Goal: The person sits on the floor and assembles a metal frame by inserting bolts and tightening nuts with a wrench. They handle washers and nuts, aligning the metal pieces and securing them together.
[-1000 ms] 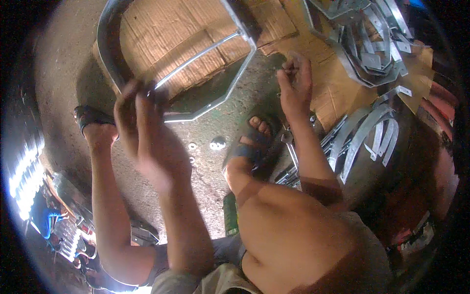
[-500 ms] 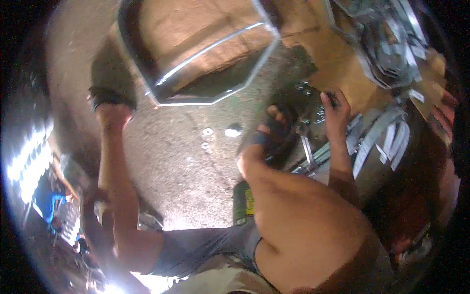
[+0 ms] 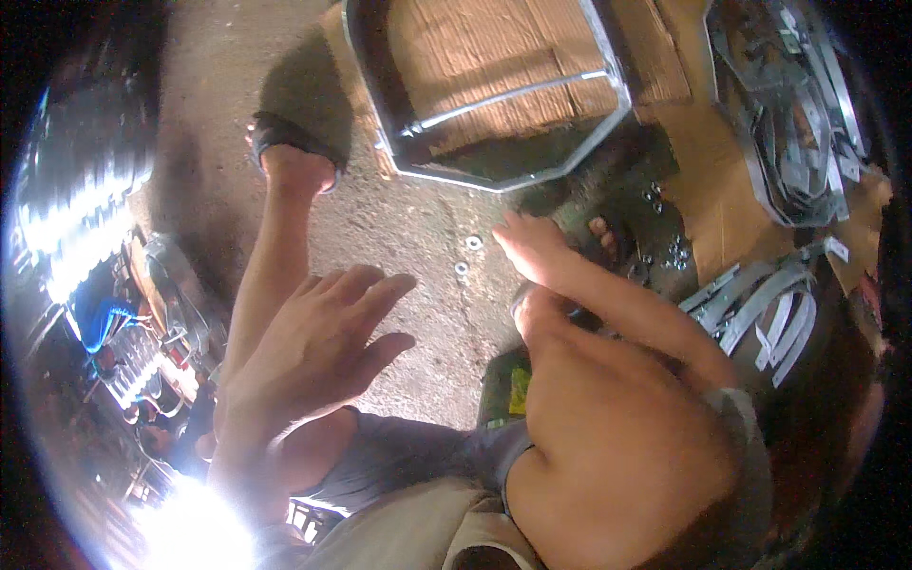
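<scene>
Near side of the metal frame (image 3: 598, 139)
Left hand (image 3: 328, 337) spreads loosely, released; right hand (image 3: 534, 249), grip unclear, is closer, by washers (image 3: 479, 244).

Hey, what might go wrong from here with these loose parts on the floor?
The two flat washers lie loose near the right hand, so a careless sweep might scatter them. The small nuts sit loose near the right foot, which could kick them away. Its bare toes might also get hurt if the angular metal frame were dragged.
</scene>
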